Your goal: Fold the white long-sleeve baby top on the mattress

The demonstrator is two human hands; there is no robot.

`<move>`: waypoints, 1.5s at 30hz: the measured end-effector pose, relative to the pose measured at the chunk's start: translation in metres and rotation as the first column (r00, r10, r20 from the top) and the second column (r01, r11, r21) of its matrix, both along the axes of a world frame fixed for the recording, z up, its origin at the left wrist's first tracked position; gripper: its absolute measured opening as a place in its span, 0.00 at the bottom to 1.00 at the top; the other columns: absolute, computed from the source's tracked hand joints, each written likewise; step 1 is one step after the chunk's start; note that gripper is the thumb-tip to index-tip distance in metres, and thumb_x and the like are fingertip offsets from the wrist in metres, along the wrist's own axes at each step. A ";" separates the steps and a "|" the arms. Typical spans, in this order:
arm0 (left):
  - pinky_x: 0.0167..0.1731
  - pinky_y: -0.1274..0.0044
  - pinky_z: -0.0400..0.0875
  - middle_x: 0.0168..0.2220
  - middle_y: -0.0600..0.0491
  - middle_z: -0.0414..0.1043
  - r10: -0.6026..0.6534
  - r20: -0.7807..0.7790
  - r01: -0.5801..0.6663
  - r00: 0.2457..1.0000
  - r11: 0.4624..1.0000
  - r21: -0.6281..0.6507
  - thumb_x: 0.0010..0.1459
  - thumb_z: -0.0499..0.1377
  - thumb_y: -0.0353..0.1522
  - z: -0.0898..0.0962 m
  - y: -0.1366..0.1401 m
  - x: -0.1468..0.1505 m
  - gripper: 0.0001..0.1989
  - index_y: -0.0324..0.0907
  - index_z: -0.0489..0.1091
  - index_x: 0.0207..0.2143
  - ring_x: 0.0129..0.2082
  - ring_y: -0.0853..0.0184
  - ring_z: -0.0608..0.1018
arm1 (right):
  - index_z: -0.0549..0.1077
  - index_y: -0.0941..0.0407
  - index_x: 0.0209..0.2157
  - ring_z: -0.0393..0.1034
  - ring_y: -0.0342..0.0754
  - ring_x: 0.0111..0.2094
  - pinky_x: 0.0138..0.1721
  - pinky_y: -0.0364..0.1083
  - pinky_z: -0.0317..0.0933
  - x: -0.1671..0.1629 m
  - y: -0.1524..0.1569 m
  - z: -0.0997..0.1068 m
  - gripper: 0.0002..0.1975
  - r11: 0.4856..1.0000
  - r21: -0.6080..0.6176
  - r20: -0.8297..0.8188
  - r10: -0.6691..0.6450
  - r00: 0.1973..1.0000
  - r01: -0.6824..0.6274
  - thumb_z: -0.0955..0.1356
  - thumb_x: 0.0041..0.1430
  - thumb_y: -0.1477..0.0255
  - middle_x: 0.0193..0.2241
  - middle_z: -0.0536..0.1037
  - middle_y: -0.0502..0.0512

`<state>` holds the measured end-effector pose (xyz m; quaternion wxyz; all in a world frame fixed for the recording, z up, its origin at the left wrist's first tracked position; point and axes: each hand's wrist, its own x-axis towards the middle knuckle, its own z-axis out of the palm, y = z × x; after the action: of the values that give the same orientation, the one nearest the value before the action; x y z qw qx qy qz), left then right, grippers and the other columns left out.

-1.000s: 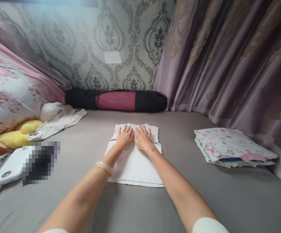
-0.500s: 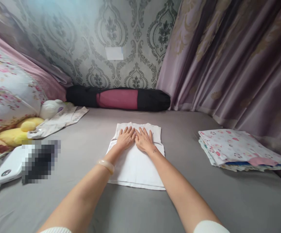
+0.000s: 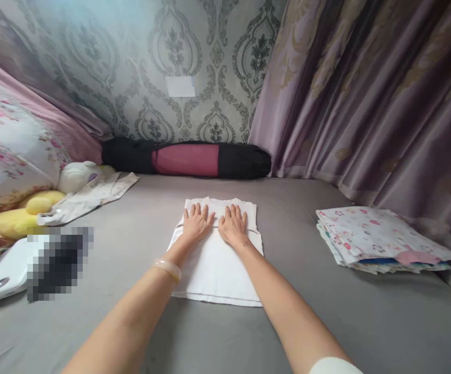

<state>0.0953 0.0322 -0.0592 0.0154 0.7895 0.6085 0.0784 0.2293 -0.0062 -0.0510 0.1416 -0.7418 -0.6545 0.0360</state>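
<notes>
A white shirt (image 3: 217,275) lies flat and folded on the grey bed sheet (image 3: 295,311), its neckline edge toward the wall. My left hand (image 3: 197,223) rests palm down on its upper left part, fingers stretched out. On the upper right part lies my right hand (image 3: 233,226), also palm down with the fingers extended. A small strip of white cloth shows between the two hands. Neither hand grips the fabric.
A stack of folded printed clothes (image 3: 381,234) sits at the right. Along the wall lies a black and maroon roll bag (image 3: 186,158). To the left are a printed garment (image 3: 89,200), a yellow plush toy (image 3: 18,221), a floral pillow (image 3: 11,140) and a white device (image 3: 11,270).
My hands have slid apart on the shirt, from nearly touching to a small gap between them. The camera view has shifted slightly.
</notes>
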 end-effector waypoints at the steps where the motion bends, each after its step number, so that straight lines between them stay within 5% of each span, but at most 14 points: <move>1: 0.61 0.53 0.46 0.66 0.38 0.50 -0.001 0.000 0.001 1.000 1.000 -0.003 0.66 0.35 0.47 0.000 0.000 0.000 0.32 0.40 0.53 0.64 0.66 0.49 0.53 | 0.55 0.62 0.65 0.39 0.56 0.67 0.63 0.59 0.31 0.000 0.001 0.000 0.29 1.000 -0.013 0.000 0.000 1.000 0.000 0.53 0.65 0.67 0.66 0.52 0.62; 6: 0.59 0.54 0.49 0.65 0.39 0.54 -0.042 -0.015 0.042 0.999 0.999 0.025 0.66 0.37 0.47 0.004 0.000 -0.006 0.30 0.41 0.56 0.62 0.65 0.50 0.56 | 0.56 0.62 0.64 0.44 0.56 0.65 0.63 0.59 0.33 0.007 0.003 0.006 0.28 0.998 -0.041 -0.006 0.045 0.999 -0.045 0.52 0.67 0.65 0.66 0.53 0.62; 10: 0.53 0.62 0.60 0.55 0.44 0.67 -0.164 -0.033 0.166 0.986 0.982 0.095 0.67 0.38 0.44 0.013 0.003 -0.019 0.25 0.46 0.63 0.57 0.57 0.56 0.67 | 0.67 0.54 0.57 0.55 0.54 0.58 0.60 0.57 0.40 0.023 0.008 0.016 0.25 0.993 -0.030 0.015 0.117 0.993 -0.117 0.50 0.69 0.62 0.60 0.65 0.58; 14: 0.51 0.63 0.61 0.53 0.46 0.68 -0.235 -0.051 0.239 0.971 0.965 0.112 0.67 0.39 0.43 0.011 0.012 -0.031 0.23 0.48 0.63 0.57 0.52 0.58 0.69 | 0.70 0.50 0.52 0.59 0.52 0.52 0.55 0.52 0.49 0.036 0.012 0.017 0.20 0.986 -0.007 0.066 0.166 0.984 -0.165 0.53 0.69 0.63 0.53 0.70 0.54; 23: 0.63 0.58 0.42 0.68 0.44 0.46 -0.265 -0.040 0.262 0.964 0.963 -0.059 0.66 0.34 0.45 -0.008 0.031 -0.037 0.31 0.42 0.50 0.66 0.67 0.56 0.49 | 0.65 0.51 0.57 0.55 0.52 0.56 0.58 0.51 0.45 0.042 0.012 0.000 0.20 0.984 0.044 0.096 0.166 0.981 -0.171 0.54 0.68 0.66 0.59 0.63 0.56; 29: 0.58 0.61 0.53 0.57 0.44 0.65 -0.333 -0.081 0.336 0.939 0.941 0.028 0.66 0.38 0.45 0.012 0.034 -0.031 0.26 0.45 0.60 0.58 0.57 0.57 0.66 | 0.49 0.59 0.66 0.32 0.55 0.68 0.63 0.60 0.28 0.041 0.019 0.004 0.29 0.989 -0.093 0.037 0.119 0.992 -0.116 0.53 0.66 0.66 0.68 0.42 0.61; 32: 0.52 0.63 0.60 0.50 0.44 0.68 -0.287 -0.089 0.292 0.954 0.955 0.044 0.66 0.39 0.46 0.017 0.038 -0.025 0.26 0.47 0.60 0.59 0.50 0.57 0.69 | 0.48 0.62 0.66 0.33 0.56 0.68 0.63 0.61 0.29 0.042 0.024 0.012 0.30 0.971 -0.201 0.025 0.135 0.990 -0.128 0.52 0.65 0.66 0.68 0.41 0.63; 35: 0.50 0.62 0.61 0.48 0.44 0.68 -0.275 -0.086 0.280 0.958 0.959 0.044 0.65 0.40 0.46 0.014 0.042 -0.022 0.26 0.49 0.62 0.59 0.47 0.56 0.69 | 0.54 0.60 0.65 0.42 0.58 0.65 0.62 0.61 0.33 0.048 0.026 0.017 0.30 0.969 -0.186 0.069 0.178 0.982 -0.162 0.54 0.64 0.63 0.67 0.48 0.64; 39: 0.55 0.61 0.57 0.57 0.43 0.62 -0.277 -0.036 0.278 0.960 0.958 0.070 0.66 0.39 0.45 0.003 0.045 -0.024 0.27 0.49 0.61 0.60 0.55 0.54 0.65 | 0.58 0.55 0.63 0.49 0.57 0.63 0.62 0.59 0.35 0.056 0.024 0.011 0.28 0.977 -0.088 0.107 0.202 0.974 -0.193 0.56 0.64 0.60 0.66 0.53 0.61; 45: 0.64 0.58 0.37 0.69 0.47 0.42 -0.286 -0.027 0.287 0.958 0.955 0.069 0.66 0.37 0.47 -0.002 0.045 -0.024 0.31 0.44 0.49 0.67 0.69 0.55 0.43 | 0.50 0.55 0.66 0.30 0.55 0.68 0.63 0.61 0.24 0.059 0.026 -0.001 0.31 0.981 -0.051 0.111 0.192 0.975 -0.187 0.55 0.65 0.58 0.69 0.42 0.60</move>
<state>0.0710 0.0773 -0.0608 -0.0073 0.8700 0.4846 0.0908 0.2880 0.0193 -0.0519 0.0846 -0.6796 -0.7284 0.0197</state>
